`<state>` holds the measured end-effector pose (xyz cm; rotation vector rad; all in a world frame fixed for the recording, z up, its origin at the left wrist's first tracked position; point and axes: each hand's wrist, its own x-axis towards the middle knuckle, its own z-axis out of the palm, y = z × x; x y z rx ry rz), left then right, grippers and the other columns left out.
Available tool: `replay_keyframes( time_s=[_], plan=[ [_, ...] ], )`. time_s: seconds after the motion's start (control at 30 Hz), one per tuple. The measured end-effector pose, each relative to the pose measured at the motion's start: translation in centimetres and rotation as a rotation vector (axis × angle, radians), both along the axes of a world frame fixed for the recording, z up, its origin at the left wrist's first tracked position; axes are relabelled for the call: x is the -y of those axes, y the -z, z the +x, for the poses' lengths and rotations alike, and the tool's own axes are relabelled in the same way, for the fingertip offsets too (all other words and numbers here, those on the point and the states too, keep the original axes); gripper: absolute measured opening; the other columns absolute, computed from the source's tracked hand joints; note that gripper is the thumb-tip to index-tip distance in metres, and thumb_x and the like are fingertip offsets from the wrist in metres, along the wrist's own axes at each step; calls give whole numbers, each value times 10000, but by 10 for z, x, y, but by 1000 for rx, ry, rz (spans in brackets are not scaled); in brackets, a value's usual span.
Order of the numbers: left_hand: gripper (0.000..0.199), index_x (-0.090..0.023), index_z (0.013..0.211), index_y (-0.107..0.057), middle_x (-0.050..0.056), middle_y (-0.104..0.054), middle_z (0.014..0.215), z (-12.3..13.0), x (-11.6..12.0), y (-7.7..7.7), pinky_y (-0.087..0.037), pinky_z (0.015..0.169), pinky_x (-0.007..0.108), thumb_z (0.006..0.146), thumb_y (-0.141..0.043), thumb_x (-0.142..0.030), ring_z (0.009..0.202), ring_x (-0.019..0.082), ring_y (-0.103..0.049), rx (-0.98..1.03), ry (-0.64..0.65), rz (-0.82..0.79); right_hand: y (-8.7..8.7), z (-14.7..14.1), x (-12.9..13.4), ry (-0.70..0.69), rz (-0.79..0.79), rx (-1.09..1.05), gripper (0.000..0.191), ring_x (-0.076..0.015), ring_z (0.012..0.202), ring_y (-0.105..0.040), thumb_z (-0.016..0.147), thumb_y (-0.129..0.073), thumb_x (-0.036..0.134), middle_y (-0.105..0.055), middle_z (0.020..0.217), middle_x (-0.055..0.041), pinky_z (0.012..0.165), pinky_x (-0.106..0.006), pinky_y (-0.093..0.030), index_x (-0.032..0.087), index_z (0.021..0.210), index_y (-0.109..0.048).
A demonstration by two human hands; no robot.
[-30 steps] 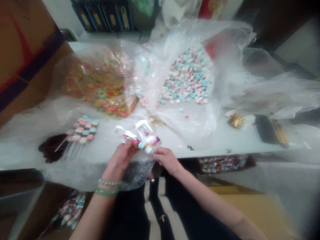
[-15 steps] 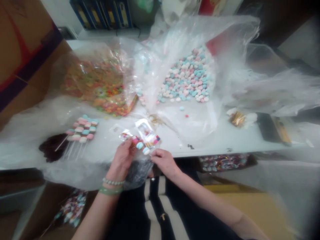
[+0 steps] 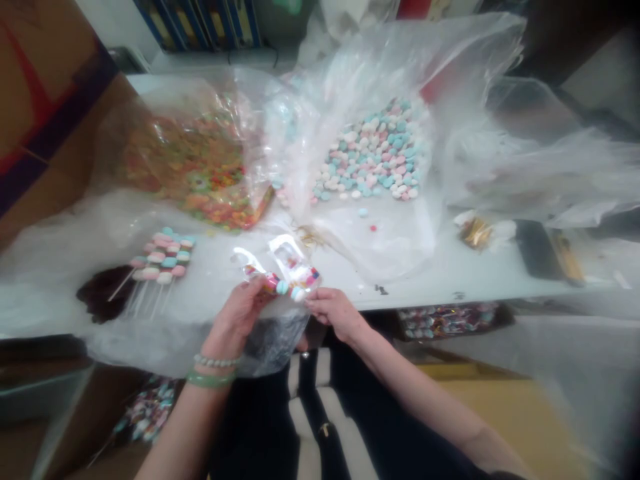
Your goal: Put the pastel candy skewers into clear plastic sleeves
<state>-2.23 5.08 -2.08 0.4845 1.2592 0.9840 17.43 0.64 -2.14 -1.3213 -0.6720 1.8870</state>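
My left hand (image 3: pixel 245 303) is closed on a short row of candies, its thumb and fingers pinching near a pale blue candy (image 3: pixel 281 287). Opposite it, my right hand (image 3: pixel 334 310) pinches at a white and pale blue candy (image 3: pixel 298 294); any stick between the two is too blurred to make out. Just behind the fingers lie shiny printed packets (image 3: pixel 290 257) with colourful patterns. To the left rests a bundle of candy skewers (image 3: pixel 164 257), pink, white and blue pieces on white sticks, beside a dark red heap (image 3: pixel 103 293).
A clear bag of orange and green sweets (image 3: pixel 185 167) is at the back left. Loose pastel candies (image 3: pixel 373 153) lie in an open plastic bag at the back. Gold ties (image 3: pixel 475 233) sit to the right. Boxes of wrapped candies (image 3: pixel 445 322) stand below the table edge.
A gap has opened between the blue candy at my left fingers and the white one at my right. My left hand has shifted slightly left; the right fingers have moved a little up.
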Motion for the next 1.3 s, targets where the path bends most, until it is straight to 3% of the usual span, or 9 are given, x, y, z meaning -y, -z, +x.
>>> replay_keyframes(
  time_s=[0.13,0.27,0.4,0.53,0.67,0.93,1.07,1.2,1.3],
  plan=[
    [341,-119,743,-733,74,-718,758,-1,1,-2,-532,717,291,601,-877,-393,709,182,-654,-28,47,-13,0,0,0,-45,11,42,162,-89,490,-324,600,-659,310,-427,509,58,486,-236,-228,176,673,-606],
    [326,-122,732,-719,55,-713,732,11,7,1,-533,739,294,616,-875,-384,697,174,-655,21,26,11,-1,-10,4,-29,277,306,93,-134,632,-473,682,-564,264,-525,623,23,627,-260,-361,188,632,-583],
    [333,-125,766,-711,56,-723,754,24,14,2,-541,756,304,651,-860,-400,715,182,-665,119,3,0,3,-18,5,-44,462,501,119,-172,750,-537,729,-513,235,-578,704,8,742,-292,-392,205,627,-567],
    [344,-122,793,-715,89,-742,815,25,17,0,-554,782,337,665,-848,-412,775,220,-685,138,40,-26,8,-17,3,-1,340,318,87,-167,717,-522,708,-540,257,-569,687,15,714,-288,-396,201,665,-591],
    [316,-111,875,-734,92,-747,848,28,19,-2,-558,760,307,694,-835,-350,775,209,-690,112,81,-45,7,-18,0,-8,123,90,93,-121,544,-374,669,-569,285,-416,535,59,574,-258,-319,195,646,-560],
    [217,-133,973,-714,92,-736,934,29,14,-10,-574,759,297,769,-764,-189,797,193,-693,241,35,-111,-2,-18,-1,-4,333,269,111,-159,718,-507,698,-558,284,-571,679,24,703,-274,-388,197,639,-592],
    [225,-147,1067,-674,103,-717,1022,23,2,-18,-583,813,370,866,-687,-246,892,226,-694,401,-92,-123,-2,-16,-1,-19,286,219,103,-139,656,-470,668,-572,276,-519,616,37,655,-262,-373,187,615,-570],
    [114,-140,912,-656,76,-698,859,32,-3,-19,-581,822,374,931,-602,-238,889,222,-694,422,-296,-168,-2,-18,-3,-4,249,168,108,-124,626,-452,659,-592,277,-506,595,45,635,-255,-362,178,617,-584],
    [217,-152,823,-632,54,-683,820,39,-3,-16,-565,867,378,975,-531,-270,922,206,-689,474,-361,-130,0,-18,-4,10,214,136,106,-111,588,-421,655,-606,276,-488,564,56,595,-245,-338,178,617,-593]
  ],
)
